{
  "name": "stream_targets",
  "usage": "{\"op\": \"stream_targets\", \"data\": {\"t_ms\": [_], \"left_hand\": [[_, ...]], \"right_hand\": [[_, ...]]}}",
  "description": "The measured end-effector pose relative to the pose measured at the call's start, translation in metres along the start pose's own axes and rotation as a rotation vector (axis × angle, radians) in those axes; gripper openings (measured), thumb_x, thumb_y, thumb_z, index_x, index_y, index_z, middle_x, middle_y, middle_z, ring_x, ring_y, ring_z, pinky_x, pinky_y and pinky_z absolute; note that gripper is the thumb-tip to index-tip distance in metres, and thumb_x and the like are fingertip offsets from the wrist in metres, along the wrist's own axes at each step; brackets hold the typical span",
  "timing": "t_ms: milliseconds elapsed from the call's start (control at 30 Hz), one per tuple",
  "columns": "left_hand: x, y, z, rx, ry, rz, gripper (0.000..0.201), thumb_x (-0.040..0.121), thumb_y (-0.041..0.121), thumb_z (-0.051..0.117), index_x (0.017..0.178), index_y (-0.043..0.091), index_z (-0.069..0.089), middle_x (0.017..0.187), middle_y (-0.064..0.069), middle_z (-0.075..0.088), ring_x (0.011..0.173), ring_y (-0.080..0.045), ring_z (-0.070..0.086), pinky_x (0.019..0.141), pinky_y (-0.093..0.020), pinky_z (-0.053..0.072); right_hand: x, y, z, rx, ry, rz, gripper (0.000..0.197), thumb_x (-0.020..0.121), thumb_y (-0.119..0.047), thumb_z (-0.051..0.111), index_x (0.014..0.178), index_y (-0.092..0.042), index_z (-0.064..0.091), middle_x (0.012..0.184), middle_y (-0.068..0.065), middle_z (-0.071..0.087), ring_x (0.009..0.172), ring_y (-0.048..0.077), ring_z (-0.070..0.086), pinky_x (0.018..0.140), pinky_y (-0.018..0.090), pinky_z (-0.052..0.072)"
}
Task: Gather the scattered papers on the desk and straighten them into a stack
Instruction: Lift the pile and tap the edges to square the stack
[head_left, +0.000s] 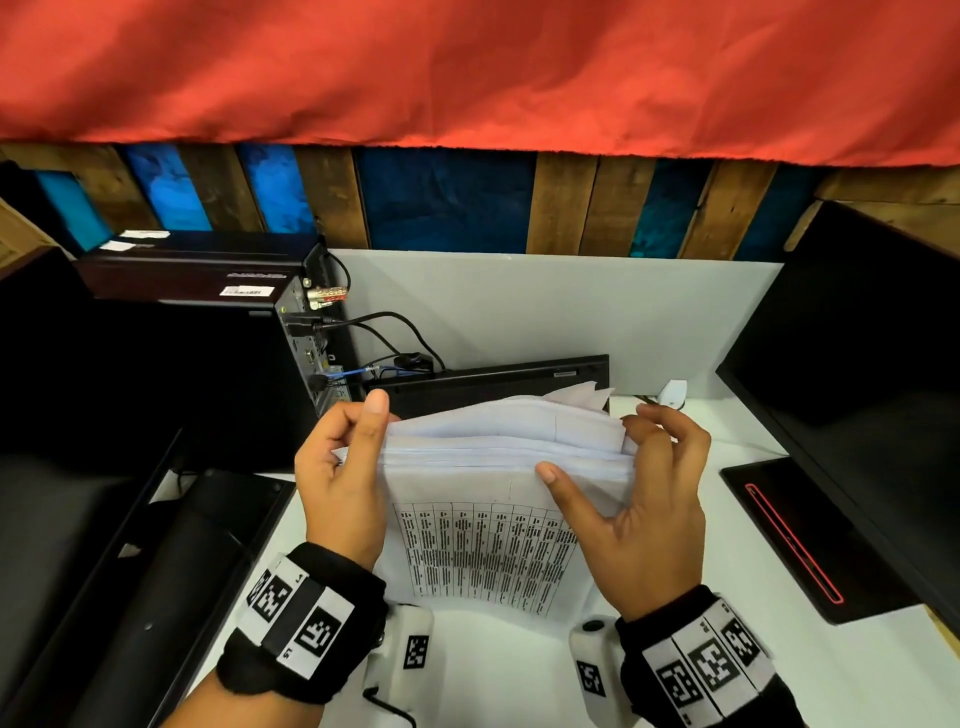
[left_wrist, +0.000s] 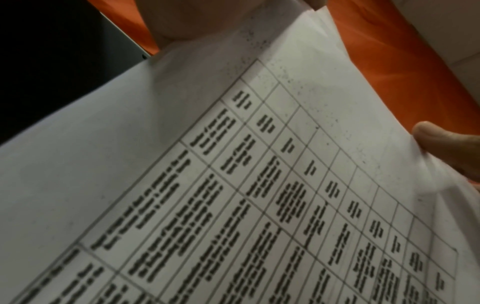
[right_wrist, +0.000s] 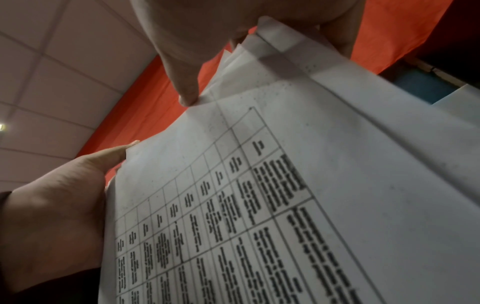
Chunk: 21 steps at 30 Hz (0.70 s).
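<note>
The loose stack of white printed paper sheets (head_left: 498, 499) looks light, floppy and prone to fanning, so its two side edges seem the best hold. The person's left hand (head_left: 340, 478) pinches the left edge, thumb raised; between both hands the sheets stand on the white desk (head_left: 493, 670); the right hand (head_left: 649, 509) clasps the right edge, thumb across the front sheet
</note>
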<state>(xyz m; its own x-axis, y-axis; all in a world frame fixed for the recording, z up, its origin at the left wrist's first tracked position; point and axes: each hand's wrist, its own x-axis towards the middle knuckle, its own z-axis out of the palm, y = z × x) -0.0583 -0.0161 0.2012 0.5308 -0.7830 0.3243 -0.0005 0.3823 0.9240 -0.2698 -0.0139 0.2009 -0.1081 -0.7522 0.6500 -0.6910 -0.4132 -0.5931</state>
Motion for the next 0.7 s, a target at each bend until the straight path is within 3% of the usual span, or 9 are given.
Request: {"op": "stream_targets", "data": {"t_ms": [100,167,233,300,367,467,600,700], "left_hand": [[0.0011,-0.0012,0.0002,0.016,0.014,-0.012,0.042,0.079,0.046,0.058,0.071,0.005,0.060,0.066,0.003,0.061,0.070,-0.022,0.055,0.072,-0.037,0.044],[0.0021,-0.0027,-0.0005,0.029,0.007,-0.009,0.029,0.076,0.038,0.055,0.071,0.010,0.062,0.067,0.008,0.063,0.072,-0.014,0.057,0.074,-0.031,0.045],[0.0020,-0.0037,-0.0006,0.019,-0.005,-0.002,0.023,0.073,0.031,0.052,0.072,0.011,0.062,0.068,0.009,0.065,0.071,-0.007,0.059,0.073,-0.023,0.047],[0.0020,-0.0038,0.0004,0.003,-0.013,-0.008,0.019,0.074,0.029,0.052,0.072,0.012,0.062,0.067,0.009,0.065,0.069,-0.006,0.059,0.071,-0.021,0.047],[0.0020,-0.0045,0.0010,0.025,-0.007,-0.013,0.023,0.080,0.035,0.055,0.072,0.015,0.062,0.068,0.008,0.064,0.070,-0.010,0.059,0.073,-0.027,0.047],[0.0017,-0.0065,0.0002,0.073,0.010,0.006,0.041,0.082,0.055,0.053,0.072,0.016,0.062,0.066,0.010,0.063,0.069,-0.013,0.056,0.072,-0.031,0.045],[-0.0008,-0.0068,-0.0026,0.106,-0.068,0.127,0.061,0.078,0.074,0.047,0.079,0.015,0.062,0.073,0.013,0.065,0.071,-0.007,0.057,0.073,-0.026,0.046],[-0.0013,-0.0068,-0.0048,0.082,-0.122,0.129,0.062,0.068,0.075,0.057,0.081,0.014,0.062,0.071,0.012,0.062,0.068,-0.007,0.054,0.071,-0.026,0.044]], "right_hand": [[-0.0019,0.0003,0.0003,0.044,-0.035,0.001,0.064,0.071,-0.062,0.064,0.124,-0.030,0.050,0.131,-0.001,0.039,0.098,0.001,0.047,0.068,0.026,0.054],[-0.0025,0.0013,0.0001,0.038,-0.073,-0.005,0.055,0.072,-0.063,0.063,0.119,-0.034,0.060,0.134,-0.004,0.037,0.095,0.009,0.051,0.067,0.028,0.056],[-0.0025,0.0027,0.0004,0.037,-0.083,-0.008,0.049,0.072,-0.062,0.064,0.109,-0.030,0.066,0.133,-0.005,0.038,0.095,0.008,0.050,0.067,0.029,0.057],[-0.0022,0.0032,0.0009,0.055,-0.075,-0.016,0.054,0.071,-0.061,0.066,0.115,-0.031,0.062,0.131,-0.003,0.038,0.095,0.007,0.050,0.067,0.026,0.055],[-0.0016,0.0027,0.0007,0.061,-0.085,-0.030,0.057,0.071,-0.060,0.067,0.121,-0.034,0.059,0.131,-0.003,0.038,0.091,0.010,0.051,0.065,0.025,0.054],[0.0004,0.0039,0.0000,0.042,-0.099,-0.035,0.051,0.069,-0.061,0.069,0.108,-0.027,0.068,0.127,-0.003,0.041,0.087,0.010,0.052,0.064,0.028,0.056],[0.0024,0.0056,-0.0007,0.039,-0.126,-0.044,0.071,0.065,-0.060,0.073,0.128,-0.034,0.054,0.125,-0.003,0.041,0.088,0.009,0.053,0.065,0.025,0.055],[0.0057,0.0050,-0.0018,0.022,-0.130,-0.026,0.061,0.063,-0.065,0.071,0.112,-0.029,0.065,0.123,-0.006,0.042,0.087,0.007,0.053,0.067,0.025,0.055]]}}
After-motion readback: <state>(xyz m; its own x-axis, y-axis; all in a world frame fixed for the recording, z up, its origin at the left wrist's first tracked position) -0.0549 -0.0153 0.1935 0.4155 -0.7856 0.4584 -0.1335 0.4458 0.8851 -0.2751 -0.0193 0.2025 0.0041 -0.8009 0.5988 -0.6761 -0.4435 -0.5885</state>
